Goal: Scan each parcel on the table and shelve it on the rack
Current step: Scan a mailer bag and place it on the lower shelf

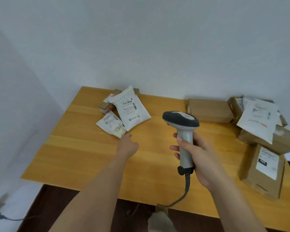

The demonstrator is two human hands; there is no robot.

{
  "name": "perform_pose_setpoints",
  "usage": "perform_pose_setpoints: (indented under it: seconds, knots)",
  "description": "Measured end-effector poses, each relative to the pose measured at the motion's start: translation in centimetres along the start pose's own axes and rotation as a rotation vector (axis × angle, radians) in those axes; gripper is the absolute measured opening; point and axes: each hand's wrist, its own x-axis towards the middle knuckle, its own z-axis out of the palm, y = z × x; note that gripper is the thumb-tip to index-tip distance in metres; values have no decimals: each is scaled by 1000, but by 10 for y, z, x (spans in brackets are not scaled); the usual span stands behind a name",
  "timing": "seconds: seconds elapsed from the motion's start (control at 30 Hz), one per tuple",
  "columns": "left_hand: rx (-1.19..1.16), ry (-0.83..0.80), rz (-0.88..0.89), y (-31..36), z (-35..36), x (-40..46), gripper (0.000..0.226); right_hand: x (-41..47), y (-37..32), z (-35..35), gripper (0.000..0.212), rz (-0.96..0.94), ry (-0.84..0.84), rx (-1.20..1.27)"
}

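My right hand [197, 156] grips the handle of a grey-and-black barcode scanner [182, 124], held upright above the wooden table [84, 151], its cable trailing toward the front edge. My left hand [127, 144] reaches toward a small white mailer bag [110, 123]; its fingertips are just short of the bag's near corner and it holds nothing. A larger white mailer [131, 108] with a barcode label lies beside it, partly over small brown boxes [105, 106].
A flat brown box [209, 110] lies at the back right. A heap of cardboard boxes [264, 171] and white mailers [258, 119] crowds the table's right end. White walls stand behind and to the left. A plug and cord [0, 216] lie on the dark floor.
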Motion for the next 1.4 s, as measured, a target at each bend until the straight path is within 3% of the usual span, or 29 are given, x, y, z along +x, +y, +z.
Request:
perform_pose_setpoints:
  seconds: [0.17,0.3,0.43,0.6,0.73,0.8,0.97,1.1,1.23,1.3,1.4]
  knots:
    - [262,3,23,35,27,80,76,81,-9,-32,16,110,-43,-68]
    - [304,153,-52,42,47,130,88,131,-4,-51,17,204,-49,-98]
    - [419,19,-178,29,64,150,81,153,1,-66,13,243,-54,-121]
    - [593,-134,-57,15,94,118,79,160,2,-65,19,313,-30,-65]
    - [581,159,159,23,97,106,59,160,-4,-58,17,305,-48,-51]
    - [546,246,194,32,87,118,66,161,-6,-56,16,297,-53,-56]
    - [748,-132,53,33,76,139,85,165,0,-56,12,295,-59,-67]
    - [759,-180,201,19,97,105,75,160,4,-55,14,336,-55,-73]
    - [794,-125,468,5,112,71,38,158,5,-46,17,363,-69,-115]
    - [818,-45,517,-5,117,65,50,158,5,-42,15,356,-69,-123]
    - [860,-33,474,-19,118,68,93,157,7,-39,14,350,-82,-125]
